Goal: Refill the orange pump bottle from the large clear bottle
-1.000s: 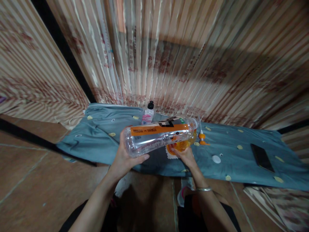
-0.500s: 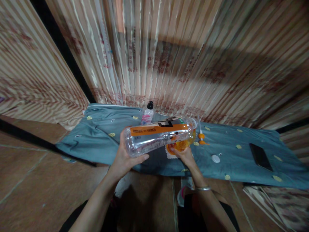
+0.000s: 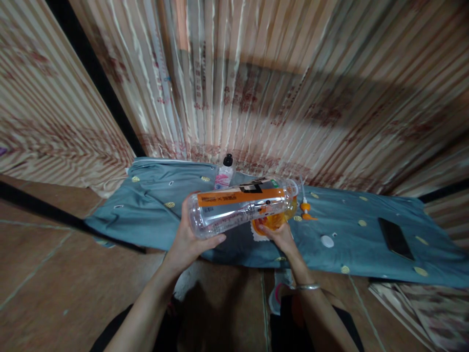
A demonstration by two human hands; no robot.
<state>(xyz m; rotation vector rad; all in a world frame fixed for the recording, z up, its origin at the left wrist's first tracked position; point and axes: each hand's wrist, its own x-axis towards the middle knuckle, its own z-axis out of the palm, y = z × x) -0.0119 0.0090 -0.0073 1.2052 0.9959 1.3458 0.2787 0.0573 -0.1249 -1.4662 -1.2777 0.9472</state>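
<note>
Clamped clear bottle (image 3: 240,210), tilted, in left hand (image 3: 188,244); gripped amber bottle (image 3: 277,221) partly behind it in right hand (image 3: 283,237); noted orange pump (image 3: 305,207) right of clear bottle

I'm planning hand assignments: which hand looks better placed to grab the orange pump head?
Probably the right hand: it is nearer the orange pump head, though occupied with the amber bottle. The left hand, farther away, grips the clear plastic bottle.

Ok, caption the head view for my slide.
Left fingers hold a clear bottle tilted, partly hiding the amber bottle in the right fingers; an orange pump lies nearby.
</note>
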